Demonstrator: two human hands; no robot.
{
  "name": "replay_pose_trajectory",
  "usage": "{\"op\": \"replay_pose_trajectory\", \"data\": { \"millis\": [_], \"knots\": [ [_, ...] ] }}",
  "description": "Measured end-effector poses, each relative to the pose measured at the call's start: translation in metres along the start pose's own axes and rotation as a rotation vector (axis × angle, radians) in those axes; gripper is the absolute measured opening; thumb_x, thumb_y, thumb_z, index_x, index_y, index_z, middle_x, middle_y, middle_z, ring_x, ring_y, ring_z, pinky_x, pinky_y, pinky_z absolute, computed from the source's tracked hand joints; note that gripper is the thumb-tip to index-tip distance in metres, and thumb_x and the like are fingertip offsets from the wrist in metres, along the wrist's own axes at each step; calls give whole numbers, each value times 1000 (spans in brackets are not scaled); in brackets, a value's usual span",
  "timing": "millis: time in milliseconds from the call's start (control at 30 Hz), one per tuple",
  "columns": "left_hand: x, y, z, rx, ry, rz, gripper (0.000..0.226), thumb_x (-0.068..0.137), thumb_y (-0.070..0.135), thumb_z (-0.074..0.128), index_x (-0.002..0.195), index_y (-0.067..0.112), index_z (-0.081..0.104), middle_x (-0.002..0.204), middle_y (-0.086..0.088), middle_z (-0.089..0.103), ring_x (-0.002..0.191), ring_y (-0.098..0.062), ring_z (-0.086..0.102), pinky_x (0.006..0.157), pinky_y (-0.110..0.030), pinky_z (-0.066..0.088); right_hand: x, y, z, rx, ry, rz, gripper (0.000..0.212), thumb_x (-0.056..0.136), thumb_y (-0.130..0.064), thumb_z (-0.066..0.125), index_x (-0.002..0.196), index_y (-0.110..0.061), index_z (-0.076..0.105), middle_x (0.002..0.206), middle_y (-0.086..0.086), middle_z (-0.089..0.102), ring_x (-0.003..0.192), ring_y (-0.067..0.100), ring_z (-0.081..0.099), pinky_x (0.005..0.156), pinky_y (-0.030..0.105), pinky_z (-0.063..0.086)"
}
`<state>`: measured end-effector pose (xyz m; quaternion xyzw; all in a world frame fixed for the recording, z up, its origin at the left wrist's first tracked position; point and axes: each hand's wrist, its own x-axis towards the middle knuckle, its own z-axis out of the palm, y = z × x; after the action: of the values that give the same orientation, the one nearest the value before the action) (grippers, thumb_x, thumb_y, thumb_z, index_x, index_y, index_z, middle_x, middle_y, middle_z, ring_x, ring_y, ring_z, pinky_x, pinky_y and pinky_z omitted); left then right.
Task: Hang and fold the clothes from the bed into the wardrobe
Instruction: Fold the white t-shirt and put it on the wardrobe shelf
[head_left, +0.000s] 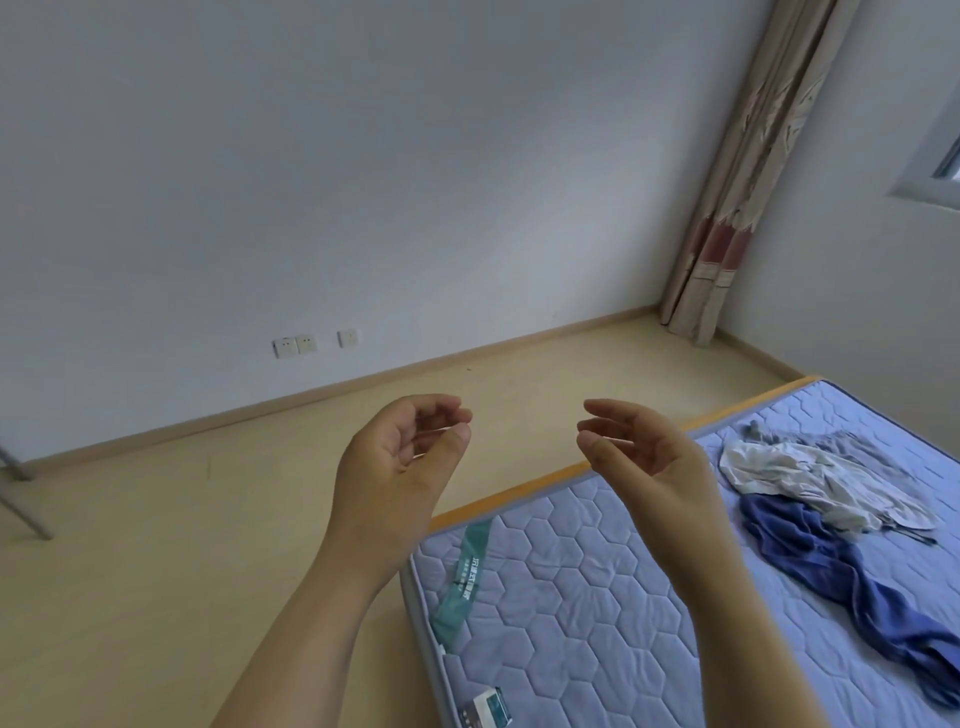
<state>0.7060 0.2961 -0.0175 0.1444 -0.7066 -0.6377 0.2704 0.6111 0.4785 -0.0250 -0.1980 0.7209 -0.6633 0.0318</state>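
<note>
Where the quilted blue mattress (571, 603) of the bed stretches off to the right, we find the clothes lying in a loose heap on it: a crumpled white garment (810, 483), a grey one (857, 441) just behind it, and a dark blue one (852, 582) touching the white and trailing toward the near side. Well apart from the heap, we see both hands raised with palms turned toward each other and a gap between them. The left hand (395, 462) is over the floor (182, 545) and the right hand (654, 462) over the mattress edge. The fingers (441, 408) of each are loosely curled and hold nothing. A green band (462, 577) crosses the mattress corner beside the left forearm, with a small printed card (488, 706) nearer to us. Beyond the floor stand a white wall with sockets (296, 345) and a patterned curtain (727, 218) in the corner.
</note>
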Motion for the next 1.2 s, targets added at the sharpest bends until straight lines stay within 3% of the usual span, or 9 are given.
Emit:
{"op": "replay_pose_trajectory", "data": {
  "millis": [433, 933, 1200],
  "knots": [
    [171, -20, -85, 33, -133, -4, 17, 88, 12, 66, 104, 18, 66, 98, 5, 73, 91, -3, 66, 79, -10, 50, 122, 5, 143, -95, 45, 15, 25, 86, -21, 70, 109, -30, 67, 98, -10, 71, 92, 4, 68, 76, 21, 54],
    [353, -56, -50, 143, -314, 30, 19, 88, 22, 66, 106, 29, 64, 97, 15, 72, 93, 3, 65, 71, -2, 45, 286, 54, 164, -123, 202, 38, 25, 86, -26, 68, 110, -32, 66, 97, -13, 70, 93, 3, 66, 80, 26, 55],
    [439, -86, -34, 122, -428, 25, 19, 89, 20, 66, 106, 27, 65, 97, 13, 72, 92, 0, 66, 72, -3, 46, 352, 77, 180, -171, 284, 86, 24, 87, -25, 69, 109, -33, 66, 96, -13, 70, 91, 1, 66, 72, 19, 53]
  ]
}}
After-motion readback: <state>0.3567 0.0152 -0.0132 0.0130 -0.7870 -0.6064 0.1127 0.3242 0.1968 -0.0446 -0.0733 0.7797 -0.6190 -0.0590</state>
